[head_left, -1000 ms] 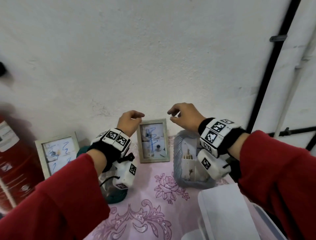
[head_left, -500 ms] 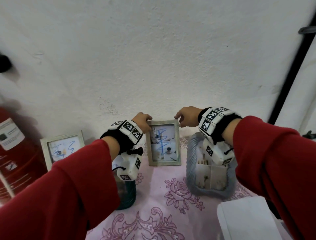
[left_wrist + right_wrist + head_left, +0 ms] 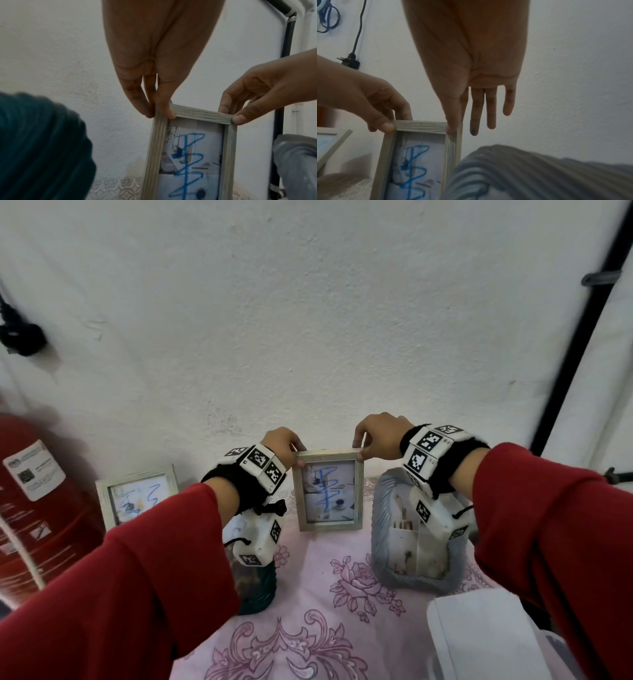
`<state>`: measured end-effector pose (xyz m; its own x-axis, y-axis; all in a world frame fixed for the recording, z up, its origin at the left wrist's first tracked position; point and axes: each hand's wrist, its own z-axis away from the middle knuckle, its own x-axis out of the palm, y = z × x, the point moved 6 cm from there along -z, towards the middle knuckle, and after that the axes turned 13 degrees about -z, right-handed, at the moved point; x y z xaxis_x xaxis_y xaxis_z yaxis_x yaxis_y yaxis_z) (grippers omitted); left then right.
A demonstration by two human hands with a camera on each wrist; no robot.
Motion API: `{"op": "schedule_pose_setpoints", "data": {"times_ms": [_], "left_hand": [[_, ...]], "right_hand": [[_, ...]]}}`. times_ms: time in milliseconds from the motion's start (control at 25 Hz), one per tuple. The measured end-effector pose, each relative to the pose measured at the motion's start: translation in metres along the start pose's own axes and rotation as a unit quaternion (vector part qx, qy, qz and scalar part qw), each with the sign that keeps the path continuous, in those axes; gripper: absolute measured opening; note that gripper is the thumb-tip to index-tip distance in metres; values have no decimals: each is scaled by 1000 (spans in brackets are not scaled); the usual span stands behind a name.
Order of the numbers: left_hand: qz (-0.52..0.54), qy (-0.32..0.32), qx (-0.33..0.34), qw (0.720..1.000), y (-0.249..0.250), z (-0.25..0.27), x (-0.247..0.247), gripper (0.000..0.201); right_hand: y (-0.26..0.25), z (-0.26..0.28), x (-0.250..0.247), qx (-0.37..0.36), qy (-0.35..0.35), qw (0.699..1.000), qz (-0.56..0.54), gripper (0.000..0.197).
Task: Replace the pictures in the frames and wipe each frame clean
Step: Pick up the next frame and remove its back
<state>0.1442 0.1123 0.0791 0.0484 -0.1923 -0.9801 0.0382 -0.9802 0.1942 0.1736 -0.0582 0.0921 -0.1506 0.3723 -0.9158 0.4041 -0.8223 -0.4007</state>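
A grey wooden picture frame (image 3: 327, 456) stands upright on the pink cloth by the wall, and its picture is scrawled with blue marker. My left hand (image 3: 297, 455) pinches its top left corner, thumb in front and fingers behind, as the left wrist view shows (image 3: 159, 112). My right hand (image 3: 359, 448) pinches the top right corner; in the right wrist view its thumb (image 3: 452, 128) presses the frame (image 3: 419, 125) while three fingers hang straight beside it. A second frame (image 3: 137, 498), also scribbled blue, leans on the wall at the left, partly behind my sleeve.
A grey ribbed basket (image 3: 383, 501) holding white items stands right of the frame. Under my left wrist sits a dark green ribbed jar (image 3: 258, 590). A red fire extinguisher (image 3: 30, 508) is at the far left, and a white box (image 3: 479, 638) at the bottom right.
Both hands came down from mid-air onto the middle frame and now pinch its two top corners.
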Motion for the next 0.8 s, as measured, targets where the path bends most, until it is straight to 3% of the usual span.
{"op": "schedule_pose_setpoints", "data": {"times_ms": [440,640,800], "left_hand": [[90,172,43,980,23,63,-98,26],[151,241,80,955,31,119,-138,24],[233,255,88,934,37,161,-152,23]], "right_hand": [[-45,68,-85,-93,131,984,-75,17],[-69,114,-113,-140,189,955,-181,18],[-81,151,-115,-158,226,922,-273,20]]}}
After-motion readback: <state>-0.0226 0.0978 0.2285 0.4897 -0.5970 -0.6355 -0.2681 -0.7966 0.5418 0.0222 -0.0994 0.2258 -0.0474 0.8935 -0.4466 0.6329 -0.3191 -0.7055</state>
